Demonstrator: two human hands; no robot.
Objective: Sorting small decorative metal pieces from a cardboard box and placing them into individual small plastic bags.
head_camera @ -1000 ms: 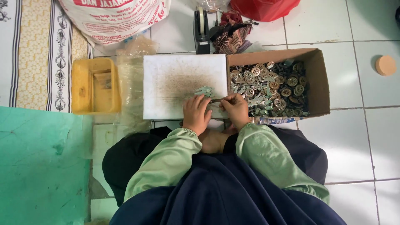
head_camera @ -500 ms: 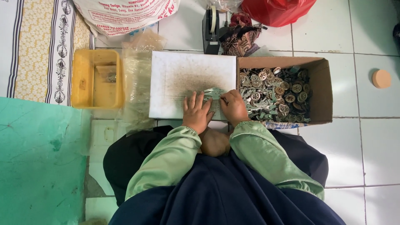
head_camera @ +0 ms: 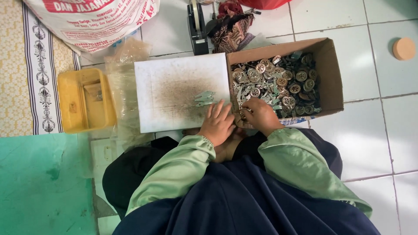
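Since the earlier frame our right hand (head_camera: 261, 115) had shifted from the board (head_camera: 174, 87) to the box (head_camera: 326, 74) edge, its grip pinching a small metal piece; a few strips (head_camera: 204, 98) lay bare on the board. Our left hand (head_camera: 217, 124) rested spread at the board's near edge. A yellow tray (head_camera: 69, 104) sat left, a printed white sack (head_camera: 96, 21) beyond, open floor tiles (head_camera: 383, 122) right.
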